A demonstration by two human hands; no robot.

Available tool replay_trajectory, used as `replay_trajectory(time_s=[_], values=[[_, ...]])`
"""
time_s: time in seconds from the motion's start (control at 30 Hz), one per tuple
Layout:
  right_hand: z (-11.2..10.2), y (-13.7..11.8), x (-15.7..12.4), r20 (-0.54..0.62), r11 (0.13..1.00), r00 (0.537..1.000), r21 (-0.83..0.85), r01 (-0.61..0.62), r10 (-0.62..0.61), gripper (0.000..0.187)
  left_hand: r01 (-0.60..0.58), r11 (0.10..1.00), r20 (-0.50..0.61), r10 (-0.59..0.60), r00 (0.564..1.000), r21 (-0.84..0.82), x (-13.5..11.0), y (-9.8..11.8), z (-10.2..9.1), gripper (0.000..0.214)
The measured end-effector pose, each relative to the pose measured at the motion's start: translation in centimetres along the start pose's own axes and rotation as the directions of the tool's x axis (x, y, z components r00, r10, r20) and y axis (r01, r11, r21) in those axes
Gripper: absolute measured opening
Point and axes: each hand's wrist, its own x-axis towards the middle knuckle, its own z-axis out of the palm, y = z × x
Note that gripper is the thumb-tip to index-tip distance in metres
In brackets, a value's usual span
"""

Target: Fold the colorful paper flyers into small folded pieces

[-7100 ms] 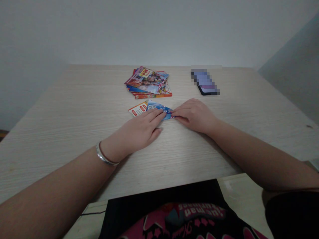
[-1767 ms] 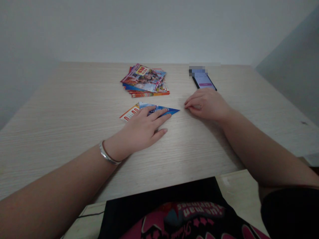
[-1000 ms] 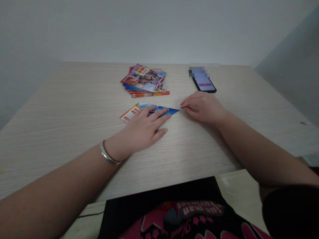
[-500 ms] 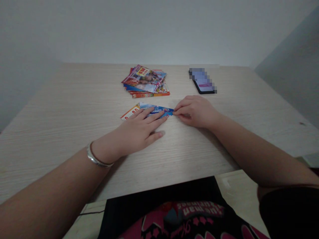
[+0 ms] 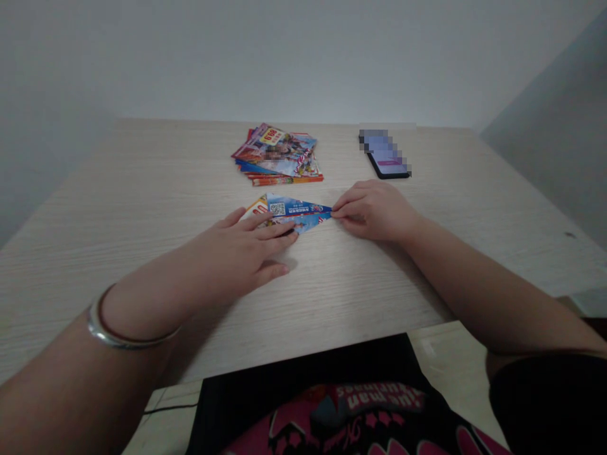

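A printed paper leaflet (image 5: 303, 208), folded into a kite-like shape with a narrow point on the right, lies on the table in front of me. A QR code and blue printing show on its upper flap, and a seam runs along its middle. My left hand (image 5: 251, 243) rests flat on its left part with fingers spread, covering the lower left. At the right tip, my right hand (image 5: 372, 210) pinches the paper between thumb and fingers. A silver bangle (image 5: 126, 341) circles my left wrist.
Behind the folded paper lies a fanned stack of colourful leaflets (image 5: 279, 155). To its right is a black phone (image 5: 386, 158) with its screen lit and partly pixelated. The pale wooden table (image 5: 156, 170) meets a wall (image 5: 294, 57) at the back.
My left hand has slid left along the paper, uncovering the QR code and more of the lower flap. The right hand stays pinched at the tip.
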Motion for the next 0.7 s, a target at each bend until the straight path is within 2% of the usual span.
replay_trajectory(time_s=[0.1,0.23,0.33,0.57,0.7], values=[[-0.5,0.1,-0.4,0.021,0.998,0.999,-0.057,-0.030,0.031,0.025,0.022,1.000,-0.022,-0.021,1.000,0.010,0.5,0.1,0.1,0.057],[-1.1,0.3,-0.8,0.035,0.985,0.996,-0.155,-0.079,0.085,0.022,0.045,0.999,0.043,-0.046,0.998,0.018,1.9,0.2,0.2,0.060],[-1.2,0.6,-0.9,0.056,0.980,0.993,-0.175,-0.094,0.106,0.021,0.060,0.998,0.050,-0.060,0.997,0.013,2.4,0.2,0.1,0.062],[-1.1,0.6,-0.8,0.045,0.982,0.994,-0.165,-0.087,0.096,0.023,0.129,0.991,0.049,-0.130,0.990,0.028,1.2,0.3,-0.9,0.054],[-1.0,0.6,-0.9,0.041,0.982,0.993,-0.159,-0.104,0.112,0.023,0.110,0.993,0.051,-0.112,0.992,0.044,1.0,0.1,-1.5,0.050]])
